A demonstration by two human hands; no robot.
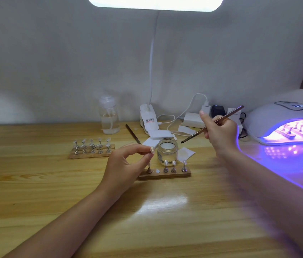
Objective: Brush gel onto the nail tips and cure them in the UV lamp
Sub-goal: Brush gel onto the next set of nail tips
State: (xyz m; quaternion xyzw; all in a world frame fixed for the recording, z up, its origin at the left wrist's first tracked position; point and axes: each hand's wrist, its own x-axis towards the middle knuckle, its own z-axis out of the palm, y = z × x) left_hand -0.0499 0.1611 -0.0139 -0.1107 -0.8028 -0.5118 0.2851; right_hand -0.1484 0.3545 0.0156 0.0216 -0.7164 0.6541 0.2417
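We look down on a wooden tabletop (35, 183). Our left hand (126, 162) pinches one nail tip (152, 149) on its stand between thumb and fingertip, lifted just above a wooden holder (165, 175) near the middle of the tabletop. Three more tips stand on that holder, and one disc on it sits bare. Our right hand (219, 133) has its grip curled round a brush (212, 125), bristles pointing down-left toward an open jar (167, 151) just behind the holder. At the right edge a UV lamp (284, 125) glows violet, with another holder of tips inside it. A second filled holder (92, 149) sits toward the left, well apart.

Risks, as we judge them: the pinch on the tip is slight, so brush pressure could twist it or drop it. An overloaded brush could drip gel on the tabletop or on our fingers. The jar sits so close behind the holder that a careless reach could knock it. Stray lamp light may also thicken the open gel.
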